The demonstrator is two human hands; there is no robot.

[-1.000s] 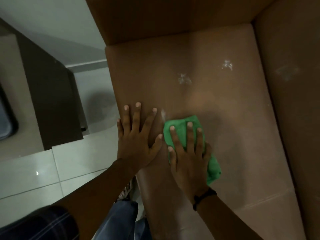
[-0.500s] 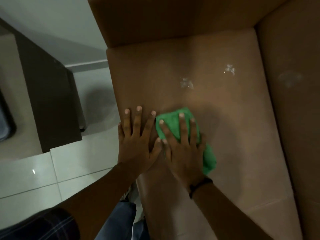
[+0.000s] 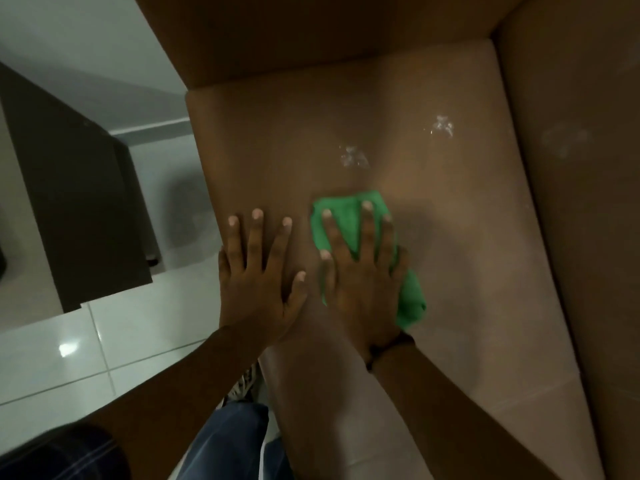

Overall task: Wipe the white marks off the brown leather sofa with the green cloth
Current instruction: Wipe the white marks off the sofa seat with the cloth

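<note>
Mid-wipe. My right hand (image 3: 360,271) is flat, fingers spread, pressing the green cloth (image 3: 346,216) onto the seat of the brown leather sofa (image 3: 485,271); not a grip, just palm pressure. My left hand (image 3: 259,271) is open too, flat on the seat just beside it near the front edge, bracing. Two white marks left on the seat: the near mark (image 3: 353,157) just beyond the cloth, the far mark (image 3: 441,126) toward the backrest. Faint smudge on the back cushion (image 3: 564,140), can't tell if it counts. Next: push the cloth forward over the near mark, keep pressure on, then reach for the far one.
</note>
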